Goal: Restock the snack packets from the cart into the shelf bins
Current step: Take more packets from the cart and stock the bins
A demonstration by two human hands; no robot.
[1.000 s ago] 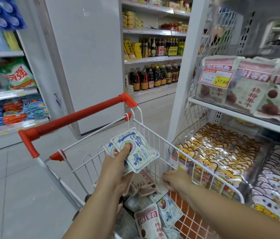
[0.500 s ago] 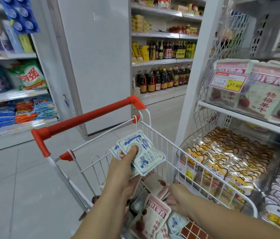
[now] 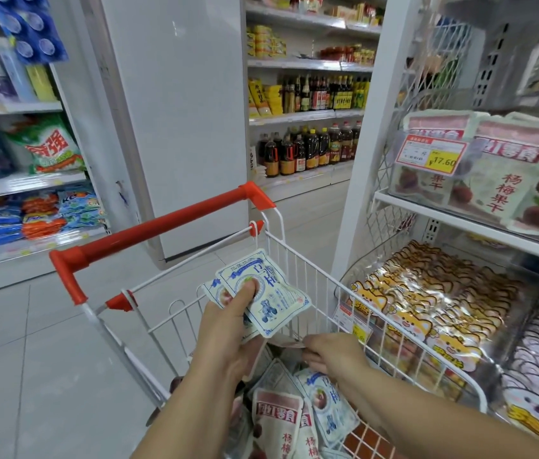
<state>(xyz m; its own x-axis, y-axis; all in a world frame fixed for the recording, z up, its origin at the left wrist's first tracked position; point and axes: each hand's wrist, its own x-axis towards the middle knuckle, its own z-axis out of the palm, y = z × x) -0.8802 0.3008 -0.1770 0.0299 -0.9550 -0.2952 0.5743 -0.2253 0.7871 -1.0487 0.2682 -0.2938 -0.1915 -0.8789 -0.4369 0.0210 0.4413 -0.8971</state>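
- Left hand (image 3: 228, 329) grips blue-white packets (image 3: 268, 293), lower centre, long axis running upper left to lower right.
- Right hand (image 3: 334, 356) pinches pink packet (image 3: 286, 344) inside cart (image 3: 308, 276).

Brightly and evenly lit from overhead, in a cool white cast. Hardly any shadow on the floor (image 3: 29, 376), only a soft greying beside the cart (image 3: 294, 270). Pale sheen down the white panel (image 3: 175, 127); hard glints on the wrappers in the lower bin (image 3: 427, 293) and a milky glare across the clear front of the upper bin (image 3: 427, 183). Sharpest at centre, enough to read print on the packet (image 3: 268, 293) and the price tag (image 3: 432, 157). Smeared toward the edges, worst at the top right shelf (image 3: 526, 61) and the left shelves (image 3: 13, 144). Bowed by the wide lens, with the post (image 3: 361, 160) tilted.
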